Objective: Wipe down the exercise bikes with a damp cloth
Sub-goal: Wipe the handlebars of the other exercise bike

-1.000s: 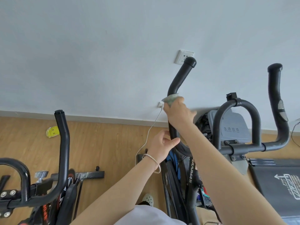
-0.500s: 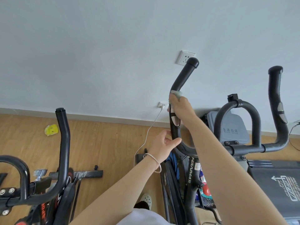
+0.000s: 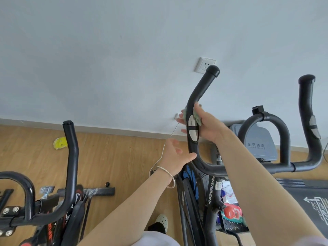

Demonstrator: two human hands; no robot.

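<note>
1. A wooden floor (image 3: 115, 157) fills the lower left of the frame and meets a pale wall (image 3: 106, 59) that covers the upper half.
2. A white wall socket (image 3: 204, 65) sits upper centre. A thin white cable (image 3: 165, 148) hangs down the wall towards the floor.
3. A second bike (image 3: 71, 166) stands at lower left, with a small yellow object (image 3: 60, 143) on the floor beyond it. A grey bin lid (image 3: 260, 144) and a treadmill (image 3: 310, 201) are at right.
4. The exercise bike's black handlebar (image 3: 197, 96) rises at centre right, carrying a silver sensor pad (image 3: 192, 128).
5. The right hand (image 3: 209, 126) grasps a greenish cloth (image 3: 197, 118) wrapped round the handlebar just above and beside the pad, fingers curling behind the bar.
6. The left hand (image 3: 174, 157), wearing a bracelet (image 3: 166, 174), is relaxed and holds nothing. Its thumb reaches the bar's lower bend, though contact is unclear.
</note>
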